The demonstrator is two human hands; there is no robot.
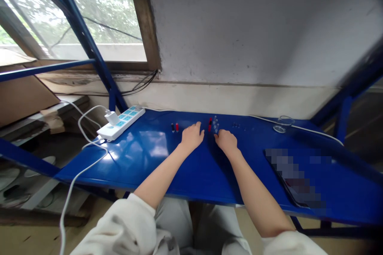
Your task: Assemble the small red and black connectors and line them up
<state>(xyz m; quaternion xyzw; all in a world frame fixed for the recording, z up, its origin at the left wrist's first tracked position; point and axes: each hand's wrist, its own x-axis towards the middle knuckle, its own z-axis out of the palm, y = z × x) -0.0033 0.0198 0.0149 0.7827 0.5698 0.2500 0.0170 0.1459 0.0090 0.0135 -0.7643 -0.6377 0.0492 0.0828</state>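
Note:
My left hand (192, 136) is over the middle of the blue table, thumb and index finger apart with nothing visible between them. To its left stand a small black cylinder (172, 128) and a small red cylinder (177, 127). Between and just beyond my hands is a red-and-black pair of small pieces (210, 124). Beside it is a cluster of small clear plastic pieces (216, 123). My right hand (226, 140) is at the cluster's near end, its fingers curled together. Whatever they may pinch is too small to make out.
A white power strip (122, 122) with a plugged-in charger lies on the left of the blue table (143, 167). More tiny clear pieces (236, 126) lie to the right. Farther right are a clear cup (281, 127), a white cable (317, 132) and a dark flat device (287, 179), partly blurred out.

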